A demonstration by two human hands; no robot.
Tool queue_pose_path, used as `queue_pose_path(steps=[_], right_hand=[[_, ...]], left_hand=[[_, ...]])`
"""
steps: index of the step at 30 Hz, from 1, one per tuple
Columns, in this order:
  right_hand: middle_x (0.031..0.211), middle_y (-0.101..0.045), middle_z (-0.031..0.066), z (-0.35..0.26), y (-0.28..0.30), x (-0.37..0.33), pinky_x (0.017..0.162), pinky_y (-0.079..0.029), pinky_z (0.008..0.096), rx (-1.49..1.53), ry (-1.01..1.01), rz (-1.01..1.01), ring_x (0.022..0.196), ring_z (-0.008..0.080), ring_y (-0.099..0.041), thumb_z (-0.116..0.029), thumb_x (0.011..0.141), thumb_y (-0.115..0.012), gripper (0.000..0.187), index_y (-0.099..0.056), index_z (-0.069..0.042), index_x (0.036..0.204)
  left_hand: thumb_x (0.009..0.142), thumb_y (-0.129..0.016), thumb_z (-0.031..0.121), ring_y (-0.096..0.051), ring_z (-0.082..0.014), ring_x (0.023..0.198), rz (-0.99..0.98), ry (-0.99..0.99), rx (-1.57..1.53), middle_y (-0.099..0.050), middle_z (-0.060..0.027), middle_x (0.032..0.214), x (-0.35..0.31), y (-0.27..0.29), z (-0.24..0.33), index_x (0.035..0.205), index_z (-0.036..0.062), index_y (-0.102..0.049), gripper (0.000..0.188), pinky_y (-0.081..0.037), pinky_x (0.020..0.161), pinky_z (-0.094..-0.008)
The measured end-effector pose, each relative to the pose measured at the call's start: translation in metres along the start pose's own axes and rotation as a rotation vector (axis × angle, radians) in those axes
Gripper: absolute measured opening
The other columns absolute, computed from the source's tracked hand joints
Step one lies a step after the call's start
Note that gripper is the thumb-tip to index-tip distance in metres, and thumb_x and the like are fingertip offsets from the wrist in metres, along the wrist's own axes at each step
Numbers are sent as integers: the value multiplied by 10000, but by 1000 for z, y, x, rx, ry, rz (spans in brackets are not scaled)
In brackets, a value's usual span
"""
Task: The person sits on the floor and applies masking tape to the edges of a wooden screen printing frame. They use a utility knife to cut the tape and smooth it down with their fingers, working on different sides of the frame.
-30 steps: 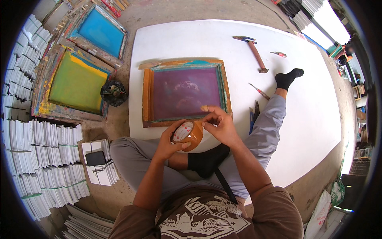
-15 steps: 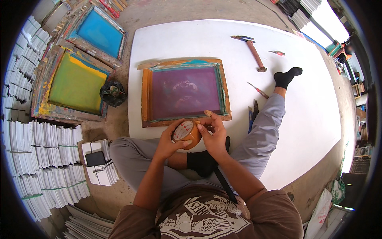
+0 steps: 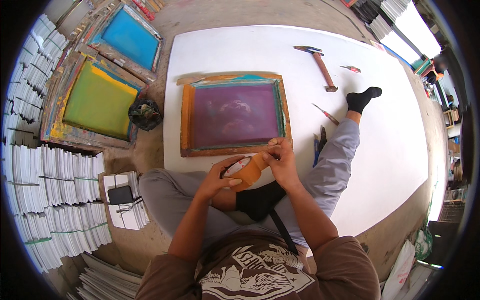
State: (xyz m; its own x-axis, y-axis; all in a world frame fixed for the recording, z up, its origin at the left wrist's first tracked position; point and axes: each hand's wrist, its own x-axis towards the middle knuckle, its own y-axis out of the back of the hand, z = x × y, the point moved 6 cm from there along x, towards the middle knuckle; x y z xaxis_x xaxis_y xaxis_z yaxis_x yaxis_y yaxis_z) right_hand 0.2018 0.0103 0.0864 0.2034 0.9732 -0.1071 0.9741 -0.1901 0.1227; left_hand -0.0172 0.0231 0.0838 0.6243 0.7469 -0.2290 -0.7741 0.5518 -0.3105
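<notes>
My left hand (image 3: pixel 217 180) is wrapped round a roll of brown packing tape (image 3: pixel 246 177), its pale core facing left. A short strip is peeled off the roll, and my right hand (image 3: pixel 282 162) pinches its loose end. Just beyond both hands lies a screen printing frame (image 3: pixel 186 120) with a wooden border and purple mesh (image 3: pixel 235 115), flat on a white board.
A hammer (image 3: pixel 324 72), two screwdrivers (image 3: pixel 326 114) (image 3: pixel 351 68) and blue-handled pliers (image 3: pixel 318 144) lie right on the white board (image 3: pixel 380 165). Left are green (image 3: pixel 102 100) and blue screens (image 3: pixel 131 37), a black plastic bag (image 3: pixel 145 114), paper stacks (image 3: pixel 60 190) and a phone (image 3: pixel 120 195).
My right hand has moved to the right, away from the roll, drawing out a short strip of tape. My left hand has kept its hold and the roll has tilted.
</notes>
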Motion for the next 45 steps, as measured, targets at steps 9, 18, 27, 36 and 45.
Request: queue_pose_path(steps=[9,18,27,36,45], right_hand=[[926,-672,83,-2,24,-18,713,-582,293,363,-199,22,814,155,-672,63,971,-653,365,-482,-97,1251],[943,-652,53,-65,-7,-20,761,-546,264,328,90,45,815,108,-639,78,985,-664,390,-488,-64,1303],[942,-651,50,-63,-14,-10,752,-523,247,254,1,94,837,96,-638,79,980,-663,363,-526,-55,1288],[953,-698,101,-51,-25,-14,647,-549,252,193,72,117,786,108,-674,74,963,-671,375,-502,-33,1280],[985,-680,108,-38,-40,-11,718,-584,256,216,37,37,838,124,-695,41,973,-685,373,-511,-28,1295]], left_hand=[[807,-773,542,-643,-274,1260,-175,-57,-475,-629,-158,1426,-4,-15,-35,1578,-35,-425,1024,-484,1106,-414],[1021,-589,441,-635,-332,1265,163,46,-681,-606,-158,1438,28,-6,-77,1582,40,-423,709,-483,1087,-485],[821,-816,130,-557,-351,1368,565,-530,701,-620,-180,1426,-3,-47,21,1457,20,-582,687,-426,1140,-500],[778,-810,98,-626,-332,1267,670,-709,1099,-729,-82,1213,17,-59,18,1204,48,-732,437,-413,1148,-518],[826,-759,14,-666,-353,966,695,-663,1103,-727,-107,994,10,-46,25,1066,30,-769,241,-496,898,-503]])
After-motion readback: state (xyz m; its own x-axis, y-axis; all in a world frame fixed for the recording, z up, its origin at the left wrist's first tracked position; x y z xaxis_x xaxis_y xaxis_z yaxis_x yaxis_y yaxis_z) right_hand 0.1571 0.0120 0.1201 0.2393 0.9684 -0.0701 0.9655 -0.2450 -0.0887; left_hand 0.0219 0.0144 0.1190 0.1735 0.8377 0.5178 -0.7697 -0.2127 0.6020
